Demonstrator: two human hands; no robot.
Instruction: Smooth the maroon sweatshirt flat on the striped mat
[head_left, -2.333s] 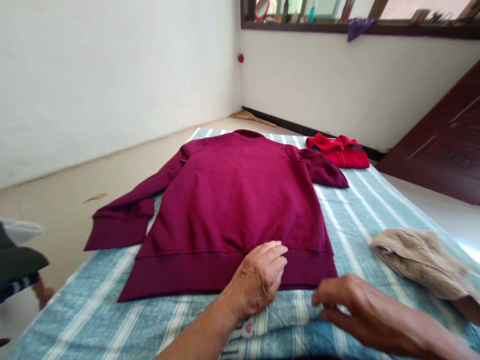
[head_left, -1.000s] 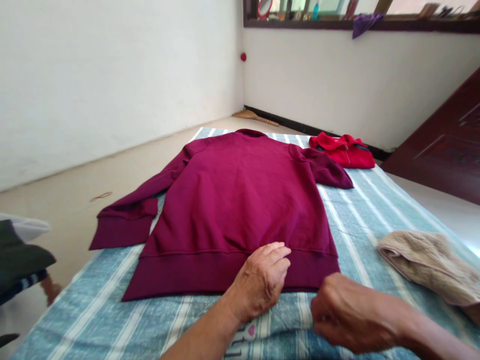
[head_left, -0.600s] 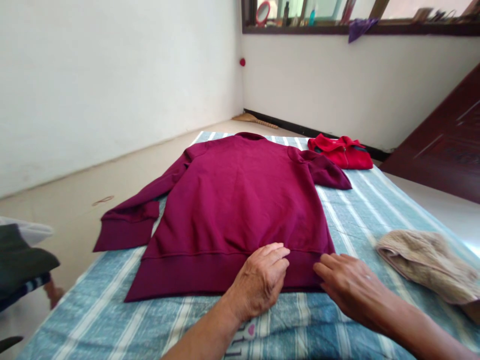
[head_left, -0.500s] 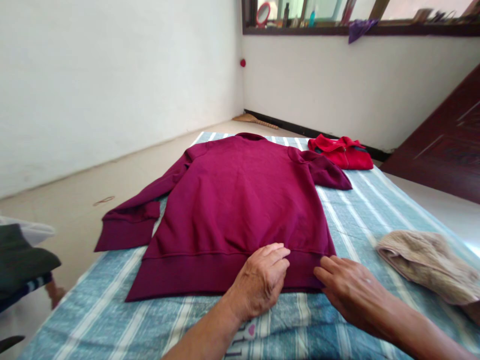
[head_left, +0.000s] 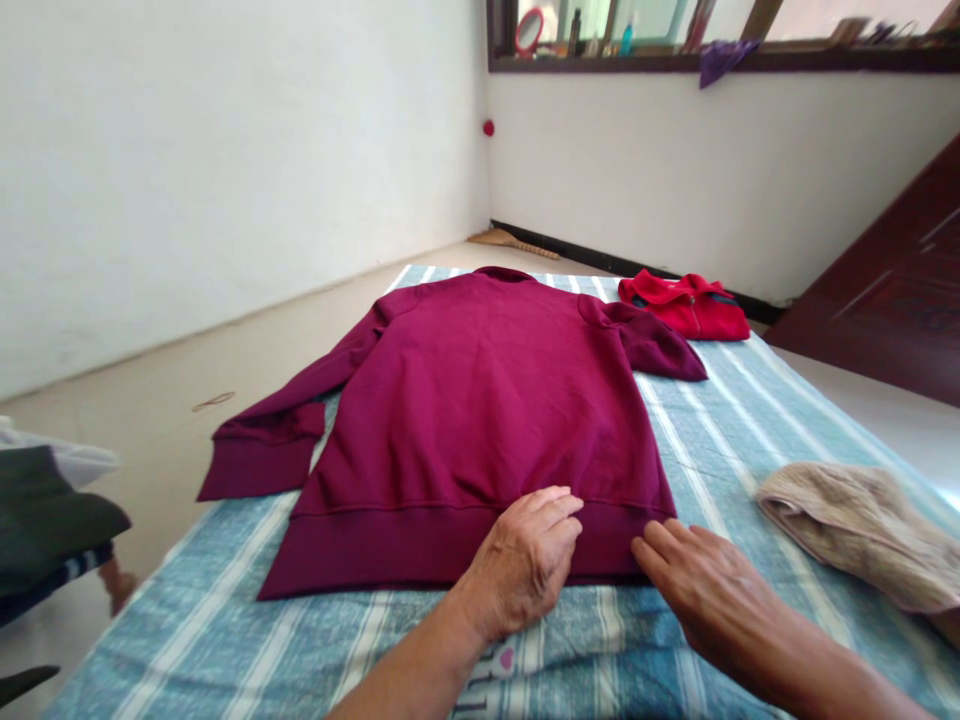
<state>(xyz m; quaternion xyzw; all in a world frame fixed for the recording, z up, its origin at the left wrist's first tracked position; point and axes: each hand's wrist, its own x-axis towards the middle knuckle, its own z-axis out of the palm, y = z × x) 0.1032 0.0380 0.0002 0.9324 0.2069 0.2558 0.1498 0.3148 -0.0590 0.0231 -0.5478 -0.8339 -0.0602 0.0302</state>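
Observation:
A maroon sweatshirt (head_left: 480, 430) lies flat on its front on a blue-and-white striped mattress (head_left: 720, 440), sleeves out to both sides. My left hand (head_left: 521, 565) rests flat on the ribbed hem, near the middle, holding nothing. Just right of it, my right hand (head_left: 701, 585) lies with its fingers spread, the fingertips at the hem's right corner. Its palm sits over the striped cover. The left sleeve lies bent, with its cuff (head_left: 255, 460) lying beside the body of the sweatshirt.
A folded red garment (head_left: 686, 308) lies at the mattress's far end, and a beige towel (head_left: 855, 535) lies at the right. A dark wooden door (head_left: 877, 290) leans in at the right. Dark folded cloth (head_left: 45, 520) sits at the left edge, above a beige floor.
My right hand has opened from a curled shape and settled flat against the hem's right corner. My left hand stays on the hem. The sweatshirt has not visibly moved.

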